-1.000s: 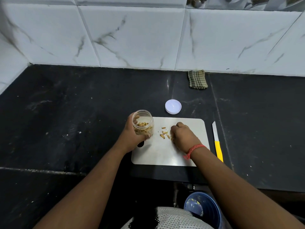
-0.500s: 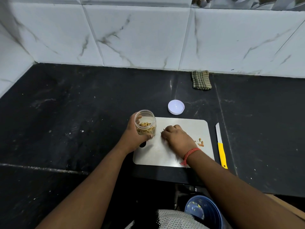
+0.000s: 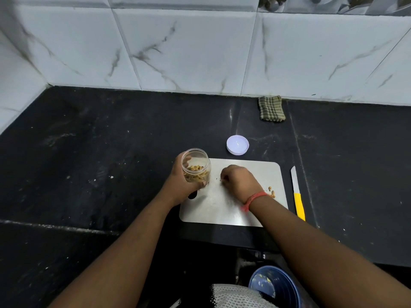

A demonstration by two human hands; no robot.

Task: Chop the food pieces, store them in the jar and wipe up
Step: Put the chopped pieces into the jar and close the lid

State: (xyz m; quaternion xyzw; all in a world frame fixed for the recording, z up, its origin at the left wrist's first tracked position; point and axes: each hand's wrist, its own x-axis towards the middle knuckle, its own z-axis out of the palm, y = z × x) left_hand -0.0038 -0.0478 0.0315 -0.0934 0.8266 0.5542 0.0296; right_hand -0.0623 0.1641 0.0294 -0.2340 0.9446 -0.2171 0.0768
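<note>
My left hand (image 3: 178,183) grips a clear plastic jar (image 3: 196,165) partly filled with chopped tan food pieces, tilted at the left edge of the steel cutting board (image 3: 251,210). My right hand (image 3: 239,182) rests on the board with its fingers curled, pinching small food pieces at the fingertips. A few loose food pieces (image 3: 271,192) lie on the board just right of my right wrist. The jar's white lid (image 3: 237,145) lies on the black counter behind the board. A yellow-handled knife (image 3: 297,194) lies on the counter right of the board.
A folded checked cloth (image 3: 271,108) sits against the tiled wall at the back right. A blue bin (image 3: 273,285) stands below the counter's front edge. The black counter (image 3: 100,152) stretches wide to the left, and white tiled walls close the back and left.
My right hand has slid left across the board toward the jar, gathering pieces. A few pieces now show on the board behind its wrist. The jar and left hand stay put.
</note>
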